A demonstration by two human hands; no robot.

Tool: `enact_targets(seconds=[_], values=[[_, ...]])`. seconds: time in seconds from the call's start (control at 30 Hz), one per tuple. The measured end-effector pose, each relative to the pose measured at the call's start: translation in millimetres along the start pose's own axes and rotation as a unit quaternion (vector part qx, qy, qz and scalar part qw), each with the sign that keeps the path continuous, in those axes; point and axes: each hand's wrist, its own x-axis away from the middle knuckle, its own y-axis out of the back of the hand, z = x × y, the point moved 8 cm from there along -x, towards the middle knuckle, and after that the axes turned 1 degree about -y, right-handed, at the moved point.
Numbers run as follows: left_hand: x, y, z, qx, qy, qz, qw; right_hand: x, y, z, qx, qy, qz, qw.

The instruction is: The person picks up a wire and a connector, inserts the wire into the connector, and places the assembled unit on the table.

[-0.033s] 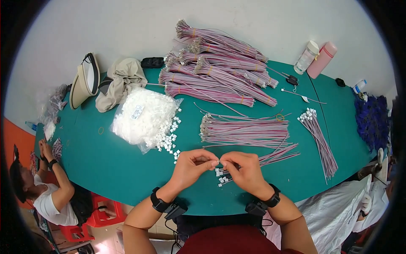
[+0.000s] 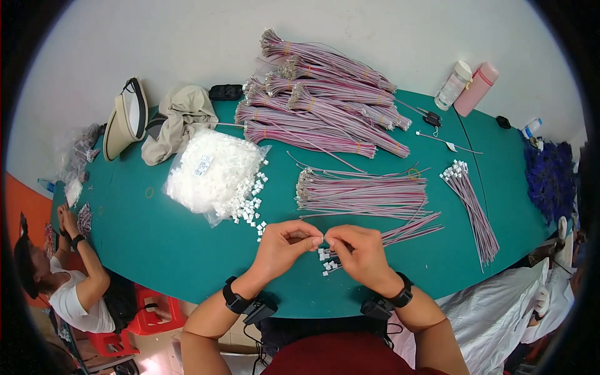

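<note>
My left hand (image 2: 279, 249) and my right hand (image 2: 360, 250) meet fingertip to fingertip near the table's front edge, both closed in a pinch. A tiny white connector housing (image 2: 322, 238) shows at the left fingertips. What the right fingers pinch is hidden behind them. Under and beside my right hand lie several thin grey and pink wires (image 2: 412, 229) with white connectors (image 2: 329, 267) on their near ends. Just beyond my hands rests a loose bundle of wires (image 2: 362, 192) with bare metal terminals at its left end.
A clear bag of white housings (image 2: 212, 172) spills loose housings (image 2: 250, 209) to its right. Tied wire bundles (image 2: 325, 106) are piled at the back. Connector-ended wires (image 2: 470, 212) lie right. Two bottles (image 2: 453, 84), a sun visor (image 2: 128, 122) and cloth (image 2: 187, 106) stand around; another person (image 2: 81, 281) sits left.
</note>
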Motion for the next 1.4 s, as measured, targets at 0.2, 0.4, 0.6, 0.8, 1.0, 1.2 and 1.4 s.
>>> enact_targets(seconds=[0.2, 0.4, 0.6, 0.8, 1.0, 1.2, 1.4], values=[[4, -1, 1, -0.029, -0.014, -0.03, 0.999, 5, -4, 14, 0.135, 0.081, -0.035, 0.987], [5, -2, -3, -0.042, -0.024, -0.046, 0.998, 4, -1, 14, 0.131, 0.086, -0.055, 0.986], [0, 0, -4, 0.025, 0.002, -0.022, 0.999, -5, 5, -13, -0.07, -0.071, 0.006, 0.995], [0, 2, -4, 0.047, 0.002, -0.014, 0.999, -5, 3, -10, -0.065, -0.084, 0.015, 0.994], [0, 2, -4, 0.047, 0.013, -0.012, 0.999, -4, 2, -11, -0.062, -0.077, 0.011, 0.995], [-1, 0, 1, 0.039, 0.004, 0.001, 0.999, -4, 0, -10, -0.057, -0.076, 0.018, 0.995], [-3, -3, 2, 0.08, 0.009, 0.009, 0.997, -2, -3, -31, -0.147, -0.205, 0.092, 0.963]])
